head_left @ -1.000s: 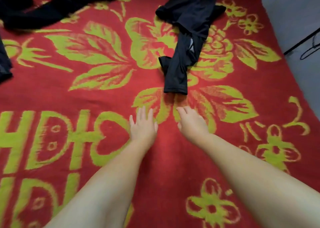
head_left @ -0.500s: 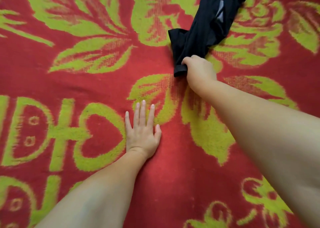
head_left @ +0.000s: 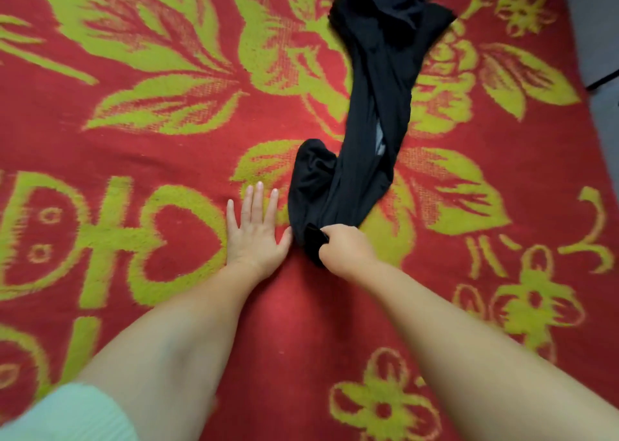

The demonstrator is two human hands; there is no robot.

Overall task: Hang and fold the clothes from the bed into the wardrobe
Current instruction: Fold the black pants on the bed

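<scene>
Her right hand (head_left: pixel 346 246) grips the black garment's (head_left: pixel 375 112) near end, trailing limply across the bedspread (head_left: pixel 134 139); it looks light, soft, perhaps trousers. Left hand (head_left: pixel 256 236) lies flat alongside.

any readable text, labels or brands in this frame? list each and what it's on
"DHO", roughly: large green woven shapes on the red blanket, left of the left hand; cut off and stylised, so uncertain.
Black garment, gripped by the right hand: no readable label or brand.
Nothing else carries text.

The right hand (head_left: pixel 346 248) has dragged the black garment (head_left: pixel 365 159) nearer.
</scene>
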